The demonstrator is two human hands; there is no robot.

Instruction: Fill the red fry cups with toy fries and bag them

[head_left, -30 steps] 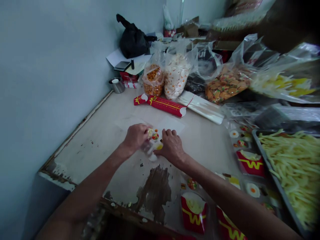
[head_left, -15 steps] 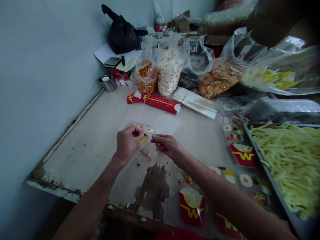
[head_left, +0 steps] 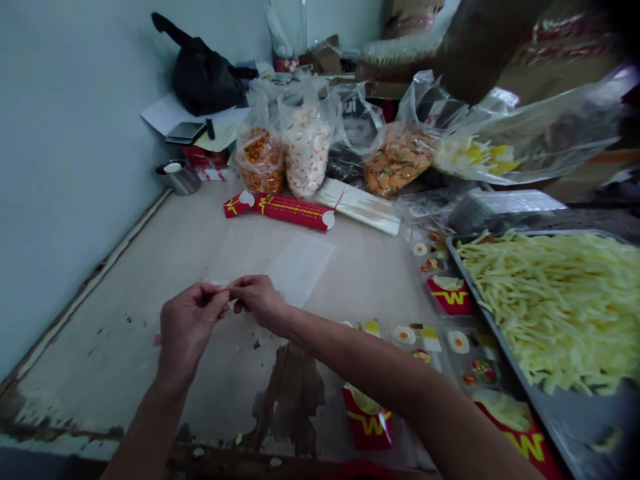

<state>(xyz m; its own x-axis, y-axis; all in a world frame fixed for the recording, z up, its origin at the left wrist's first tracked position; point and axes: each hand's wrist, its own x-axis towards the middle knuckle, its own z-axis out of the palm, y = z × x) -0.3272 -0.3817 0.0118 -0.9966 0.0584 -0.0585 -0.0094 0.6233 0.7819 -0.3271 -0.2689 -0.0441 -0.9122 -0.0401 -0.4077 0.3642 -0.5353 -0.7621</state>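
Observation:
My left hand (head_left: 186, 330) and my right hand (head_left: 261, 301) meet fingertip to fingertip above the left part of the table (head_left: 125, 267). Both are closed in a pinch. A thin edge of a clear plastic bag (head_left: 220, 283) shows faintly at the fingers; most of it is hidden behind my hands. Just beyond my right hand lies a flat translucent bag (head_left: 306, 261). To the right of my right forearm are filled clear packs, each with a red fries carton (head_left: 369, 421) and small fried-egg pieces (head_left: 404, 335).
A metal tray (head_left: 543, 417) of fries-like pieces (head_left: 545, 300) stands at the right. Farther back lie a stack of red cartons (head_left: 295, 211) and a bundle of clear bags (head_left: 363, 207). Bulging bags of small pieces (head_left: 307, 150) stand behind. A metal cup (head_left: 181, 180) is near the wall.
Both hands have moved left and come together at the fingertips. The bag of small pieces beneath them is now mostly out of sight. The view has swung to the right.

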